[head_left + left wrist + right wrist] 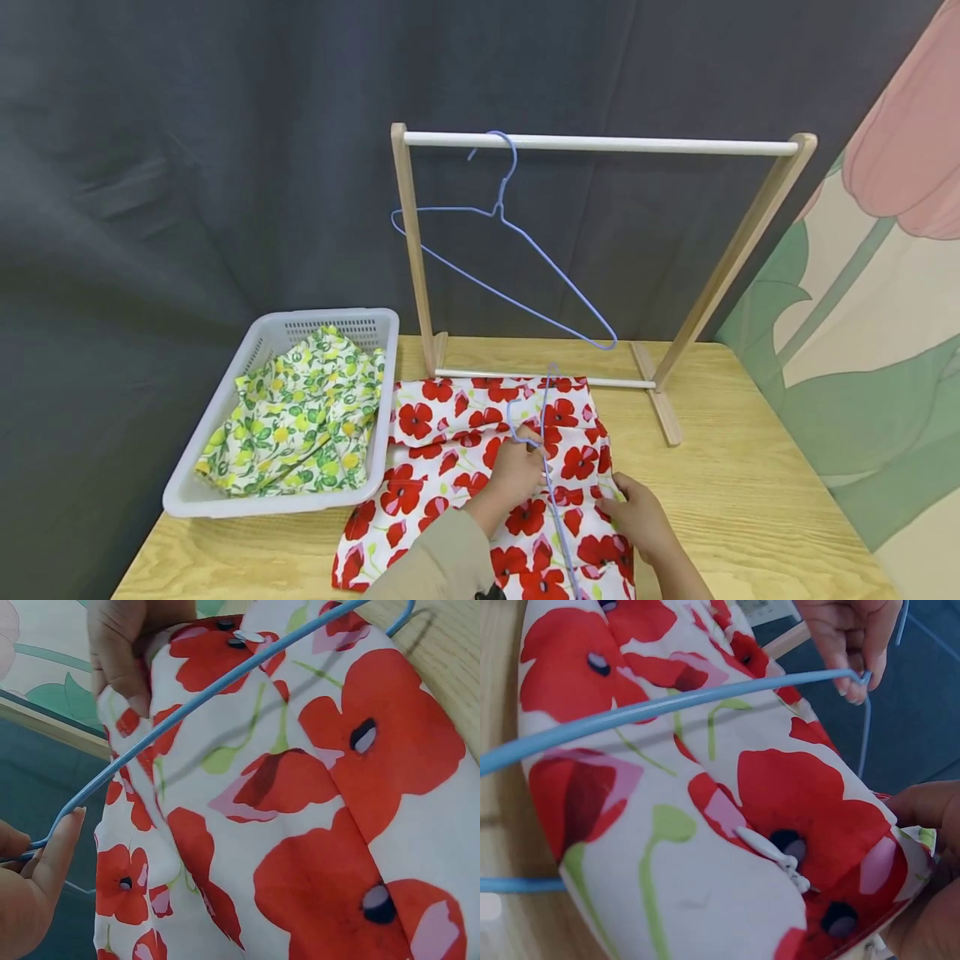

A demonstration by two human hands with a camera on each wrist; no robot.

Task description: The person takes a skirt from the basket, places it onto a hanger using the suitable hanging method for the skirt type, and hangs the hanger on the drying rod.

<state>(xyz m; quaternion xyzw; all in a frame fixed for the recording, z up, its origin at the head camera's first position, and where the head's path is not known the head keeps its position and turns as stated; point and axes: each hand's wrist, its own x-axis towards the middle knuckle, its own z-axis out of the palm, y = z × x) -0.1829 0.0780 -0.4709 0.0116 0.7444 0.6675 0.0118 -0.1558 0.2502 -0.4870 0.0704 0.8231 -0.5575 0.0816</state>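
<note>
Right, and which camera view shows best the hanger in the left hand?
The head view: the hanger appears with its hook and more of its frame, near end cut off. Both wrist views show only close, cropped parts of it above flowered cloth.

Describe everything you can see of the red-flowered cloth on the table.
The cloth is white, with large dark-centred red blooms, pink petals and green stems. It looks like thin fabric, with what seems a white zipper pull. It lies creased on the wooden table, right of the basket; the right hand holds its edge, and a blue hanger in the left hand crosses over it.
</note>
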